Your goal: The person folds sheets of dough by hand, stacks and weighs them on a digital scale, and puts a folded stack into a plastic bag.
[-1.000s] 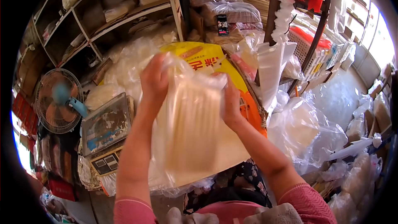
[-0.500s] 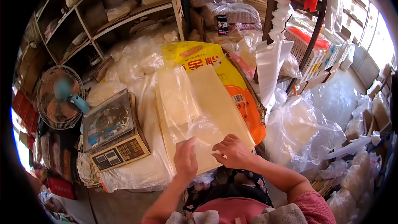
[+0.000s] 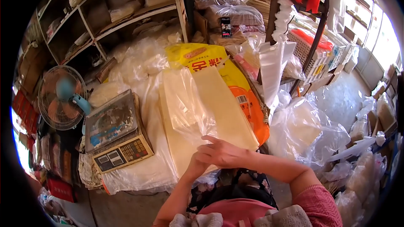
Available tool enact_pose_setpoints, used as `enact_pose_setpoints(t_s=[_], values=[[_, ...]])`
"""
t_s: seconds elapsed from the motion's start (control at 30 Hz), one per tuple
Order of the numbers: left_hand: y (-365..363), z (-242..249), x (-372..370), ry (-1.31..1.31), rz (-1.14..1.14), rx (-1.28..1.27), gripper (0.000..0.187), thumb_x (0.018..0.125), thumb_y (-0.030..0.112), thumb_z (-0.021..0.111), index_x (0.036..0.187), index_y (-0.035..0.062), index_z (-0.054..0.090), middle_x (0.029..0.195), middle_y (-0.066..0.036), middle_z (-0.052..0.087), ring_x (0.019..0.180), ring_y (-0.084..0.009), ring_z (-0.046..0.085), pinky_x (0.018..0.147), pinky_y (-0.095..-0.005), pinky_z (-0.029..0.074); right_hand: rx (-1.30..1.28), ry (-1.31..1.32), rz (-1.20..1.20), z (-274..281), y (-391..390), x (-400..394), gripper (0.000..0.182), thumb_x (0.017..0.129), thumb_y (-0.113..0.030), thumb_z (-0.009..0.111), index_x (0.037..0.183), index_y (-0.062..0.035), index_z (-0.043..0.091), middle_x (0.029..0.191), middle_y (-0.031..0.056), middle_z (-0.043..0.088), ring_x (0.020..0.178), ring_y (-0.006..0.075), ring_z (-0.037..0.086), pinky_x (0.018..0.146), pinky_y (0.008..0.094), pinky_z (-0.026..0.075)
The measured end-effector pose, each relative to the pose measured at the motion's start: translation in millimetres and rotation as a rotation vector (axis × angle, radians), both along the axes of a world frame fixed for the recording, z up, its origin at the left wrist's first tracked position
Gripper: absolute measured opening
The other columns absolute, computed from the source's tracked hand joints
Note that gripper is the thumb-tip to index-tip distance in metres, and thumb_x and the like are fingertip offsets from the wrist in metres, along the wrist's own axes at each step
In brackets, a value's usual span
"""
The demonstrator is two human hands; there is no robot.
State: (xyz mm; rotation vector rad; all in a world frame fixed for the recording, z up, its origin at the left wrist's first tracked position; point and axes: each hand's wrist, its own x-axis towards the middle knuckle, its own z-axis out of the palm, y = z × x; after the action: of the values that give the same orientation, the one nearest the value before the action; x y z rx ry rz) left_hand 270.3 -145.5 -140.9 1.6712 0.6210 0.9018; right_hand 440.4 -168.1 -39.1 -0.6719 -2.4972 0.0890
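Note:
A clear plastic bag [image 3: 185, 105] with pale sheets inside lies on a stack of large cream sheets [image 3: 227, 109]. Its near end narrows and bunches toward my hands. My right hand [image 3: 223, 153] reaches across over my left, fingers bent at the gathered plastic. Partly covered by it, my left hand [image 3: 198, 166] is curled at the same end of the bag, over the stack's near edge. The left fingertips are hidden, and the gathered film between the hands is hard to make out.
A dirty weighing scale [image 3: 120, 130] stands left of the stack, with a fan [image 3: 63, 96] beyond it. A yellow and orange sack [image 3: 244, 96] lies under the stack's right side. Bagged sheets [image 3: 303, 130] are at right. A phone [image 3: 226, 27] leans on bags behind.
My hands were apart over the bag's near end. They have come together, the right moving left across the left hand, and the loose plastic is now drawn in between them.

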Motion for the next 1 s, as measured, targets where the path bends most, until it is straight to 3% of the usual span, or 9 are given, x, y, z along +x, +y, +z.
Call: enact_pose_setpoints(t_s=[0.1, 0.2, 0.33, 0.43, 0.53, 0.7, 0.83, 0.93, 1.0], values=[[2.2, 3.9, -4.6, 0.308, 0.035, -0.26, 0.019, 0.085, 0.009, 0.061, 0.102, 0.0031, 0.057, 0.086, -0.008, 0.064, 0.077, -0.0246, 0.063, 0.067, -0.0339, 0.049, 0.087, -0.061, -0.179, -15.6, 18.9, 2.6, 0.026, 0.07, -0.007, 0.058, 0.095, -0.0049, 0.051, 0.079, 0.0075, 0.056, 0.076, 0.023, 0.059, 0.082, 0.0353, 0.043], [-9.4, 24.4, 7.7, 0.418, 0.489, 0.334, 0.017, 0.086, 0.012, 0.058, 0.101, 0.0034, 0.057, 0.082, -0.012, 0.064, 0.071, -0.0314, 0.063, 0.061, -0.0365, 0.049, 0.054, -0.11, -0.356, -29.7, 34.6, 8.0, 0.019, 0.07, -0.006, 0.059, 0.088, -0.0054, 0.053, 0.076, 0.0079, 0.058, 0.07, 0.0247, 0.059, 0.071, 0.0321, 0.045], [-10.1, 34.9, 9.7, 0.525, 0.52, 0.682, 0.015, 0.086, 0.014, 0.058, 0.096, 0.003, 0.06, 0.085, -0.015, 0.064, 0.068, -0.0311, 0.062, 0.06, -0.0391, 0.049, -0.081, -0.069, -0.426, -30.8, 38.9, 6.9, 0.013, 0.072, -0.007, 0.06, 0.084, -0.0063, 0.056, 0.077, 0.0093, 0.059, 0.071, 0.0285, 0.059, 0.07, 0.0351, 0.046], [-1.3, 24.9, -0.8, 0.396, 0.446, 0.473, 0.01, 0.084, 0.011, 0.064, 0.087, 0.0015, 0.062, 0.072, -0.009, 0.063, 0.057, -0.0186, 0.058, 0.052, -0.0286, 0.045, -0.168, 0.137, -0.458, -5.0, 21.0, 5.8, 0.009, 0.079, -0.013, 0.059, 0.083, -0.0057, 0.057, 0.074, 0.0097, 0.06, 0.07, 0.0296, 0.06, 0.068, 0.0382, 0.046], [2.9, 37.3, -8.3, 0.107, 0.215, -0.496, 0.01, 0.086, 0.011, 0.063, 0.082, 0.0014, 0.063, 0.067, -0.003, 0.06, 0.054, -0.0111, 0.051, 0.048, -0.0234, 0.038, -0.299, 0.192, -0.537, 10.6, -3.0, 9.0, 0.019, 0.083, -0.024, 0.06, 0.08, -0.0056, 0.058, 0.071, 0.0115, 0.061, 0.068, 0.0318, 0.06, 0.062, 0.0407, 0.047], [-4.0, 43.9, -4.5, -0.1, 0.12, -0.657, 0.007, 0.087, 0.007, 0.06, 0.083, 0.0007, 0.062, 0.074, -0.003, 0.06, 0.056, -0.0092, 0.049, 0.049, -0.0217, 0.037, -0.405, 0.084, -0.406, -20.1, -10.7, 8.8, 0.026, 0.087, -0.033, 0.057, 0.079, -0.0086, 0.06, 0.069, 0.0103, 0.062, 0.065, 0.0306, 0.061, 0.062, 0.0412, 0.046], [-25.7, 69.8, -12.6, 0.195, 0.287, 0.14, 0.005, 0.084, 0.005, 0.062, 0.089, 0.0039, 0.064, 0.095, -0.008, 0.057, 0.062, -0.0192, 0.055, 0.057, -0.0316, 0.046, -0.288, 0.044, -0.339, -27.5, -21.6, 19.8, 0.021, 0.085, -0.026, 0.061, 0.076, -0.0072, 0.06, 0.066, 0.0104, 0.06, 0.066, 0.03, 0.059, 0.055, 0.0409, 0.045], [10.1, 37.7, -53.2, 0.523, 0.626, 0.592, 0.005, 0.081, 0.0, 0.062, 0.086, 0.0032, 0.063, 0.091, -0.01, 0.055, 0.066, -0.0253, 0.056, 0.057, -0.0345, 0.046, -0.129, 0.062, -0.454, -34.2, 8.9, 67.1, 0.016, 0.085, -0.023, 0.058, 0.077, -0.0098, 0.063, 0.071, 0.0056, 0.063, 0.066, 0.0306, 0.06, 0.061, 0.0406, 0.046], [11.7, 49.2, -52.3, 0.526, 0.621, 0.547, 0.005, 0.08, -0.001, 0.061, 0.083, 0.003, 0.062, 0.092, -0.011, 0.053, 0.071, -0.0291, 0.056, 0.06, -0.0376, 0.046, -0.206, 0.088, -0.555, -26.8, 14.9, 70.5, 0.014, 0.085, -0.019, 0.06, 0.079, -0.008, 0.064, 0.08, 0.005, 0.065, 0.071, 0.0285, 0.061, 0.064, 0.0383, 0.047]])
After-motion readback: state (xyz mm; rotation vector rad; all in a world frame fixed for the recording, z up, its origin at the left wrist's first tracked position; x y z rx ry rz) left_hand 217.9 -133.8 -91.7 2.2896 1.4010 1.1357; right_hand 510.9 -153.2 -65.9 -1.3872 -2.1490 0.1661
